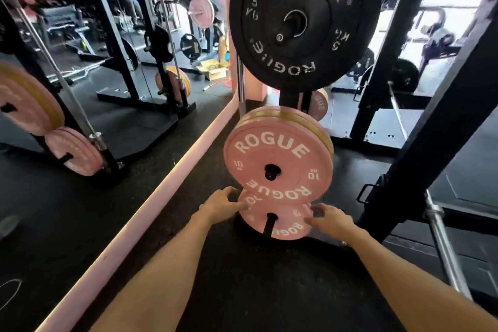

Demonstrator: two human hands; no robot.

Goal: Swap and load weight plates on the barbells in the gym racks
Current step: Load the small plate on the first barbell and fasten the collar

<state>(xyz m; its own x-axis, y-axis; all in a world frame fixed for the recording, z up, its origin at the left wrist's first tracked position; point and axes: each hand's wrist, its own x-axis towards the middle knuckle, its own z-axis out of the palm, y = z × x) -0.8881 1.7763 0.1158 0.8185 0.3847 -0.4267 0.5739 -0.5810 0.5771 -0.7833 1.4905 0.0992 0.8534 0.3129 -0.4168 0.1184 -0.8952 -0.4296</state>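
Left hand (223, 201) & right hand (330, 217) prob. clamp lowest pink plate (277, 219) by its edges; uneven pull could jam it on peg (269, 225).

A small pink plate (277, 219) stands upright on the lowest storage peg (269, 225), below a pink 10 kg plate (277, 159).

- Top plate (304, 19): black, worn white ROGUE lettering.
- Middle plate (277, 162): pink, white lettering; gold-edged plates (322, 133) behind.
- Lowest plate (280, 219): pink, white lettering.
- Floor (242, 277): black, speckled.
- Rack upright (436, 143): black.
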